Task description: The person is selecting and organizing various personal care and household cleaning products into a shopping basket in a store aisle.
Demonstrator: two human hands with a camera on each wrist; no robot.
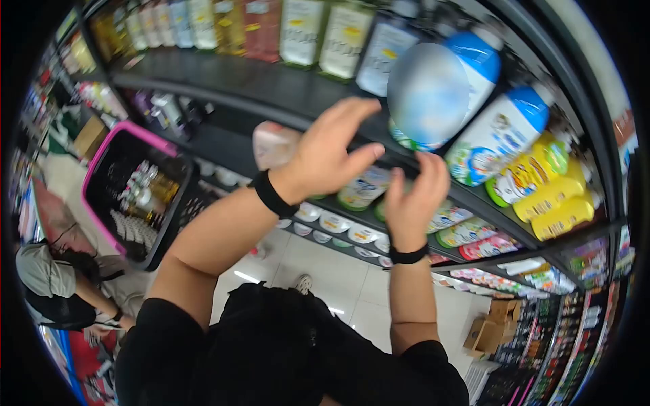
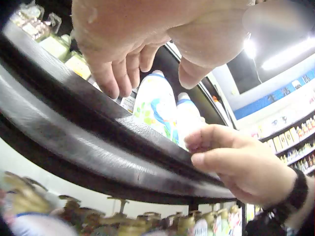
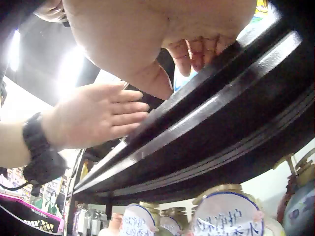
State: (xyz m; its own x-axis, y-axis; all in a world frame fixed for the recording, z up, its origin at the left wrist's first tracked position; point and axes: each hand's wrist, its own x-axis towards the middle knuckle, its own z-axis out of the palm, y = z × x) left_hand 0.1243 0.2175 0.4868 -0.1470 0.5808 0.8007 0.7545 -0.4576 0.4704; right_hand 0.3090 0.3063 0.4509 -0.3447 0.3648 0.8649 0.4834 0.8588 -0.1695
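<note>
My left hand point(image 1: 332, 152) is raised at the shelf's front edge, thumb apart from the fingers, with nothing in its grasp. Close beside it my right hand point(image 1: 418, 203) has its fingertips at the same edge, fingers loosely bent and holding nothing. Just beyond them stands a large white bottle with a blue top point(image 1: 477, 57), its front partly blurred in the head view. A similar white-and-blue bottle point(image 1: 501, 135) leans next to it. In the left wrist view, the white bottle point(image 2: 156, 105) shows between my left thumb and fingers.
Yellow bottles point(image 1: 558, 196) lie to the right on the same shelf, and tall pump-style bottles point(image 1: 345, 40) line its left part. A lower shelf holds jars with round labels point(image 3: 229, 216). At left is a black basket with a pink rim point(image 1: 101, 162), containing bottles. Another person point(image 1: 54, 284) is nearby.
</note>
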